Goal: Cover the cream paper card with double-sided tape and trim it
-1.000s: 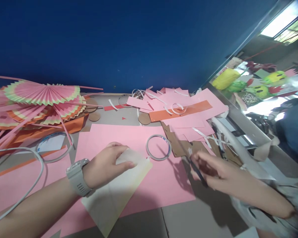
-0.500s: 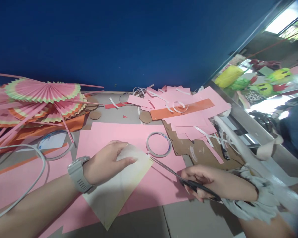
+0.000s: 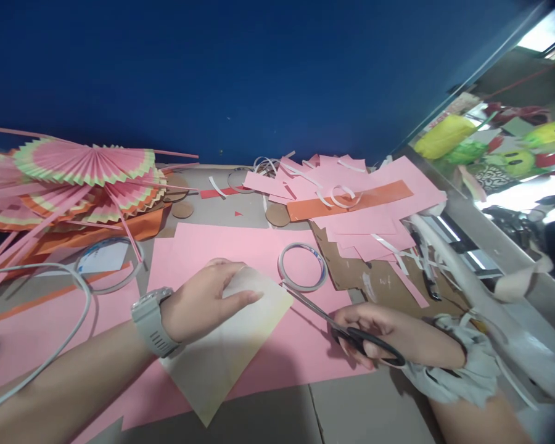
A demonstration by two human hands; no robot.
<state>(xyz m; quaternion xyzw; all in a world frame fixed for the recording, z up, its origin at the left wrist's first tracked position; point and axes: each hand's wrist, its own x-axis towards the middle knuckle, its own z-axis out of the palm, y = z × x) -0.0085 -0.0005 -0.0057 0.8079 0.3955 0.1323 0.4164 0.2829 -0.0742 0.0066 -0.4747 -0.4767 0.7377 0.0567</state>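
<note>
My left hand (image 3: 213, 299), with a watch (image 3: 155, 320) at the wrist, pinches a pale, yellowish-white sheet of paper (image 3: 235, 336). Its thumb lies on top of the sheet, and the other fingers are partly hidden at the far edge. In my right hand (image 3: 374, 327) is a pair of scissors (image 3: 312, 305) with black handles. The blade tips point left and reach the sheet's right corner. Beneath the sheet lies large pink paper (image 3: 314, 345). A roll of tape (image 3: 282, 268) rests on the pink paper, just beyond the blade tips.
Pleated pink paper fans (image 3: 87, 163) are piled at the left, near a second tape roll (image 3: 141, 253) and a pale cable (image 3: 86, 302). Cut pink pieces (image 3: 370, 228) and a cutter knife (image 3: 428, 271) lie right, on brown cardboard (image 3: 374, 283). A blue wall (image 3: 240, 74) rises behind.
The whole scene has shifted slightly rightward in view. My left hand keeps its hold on the sheet. The scissors have turned a little, and their handle loop shows more plainly.
</note>
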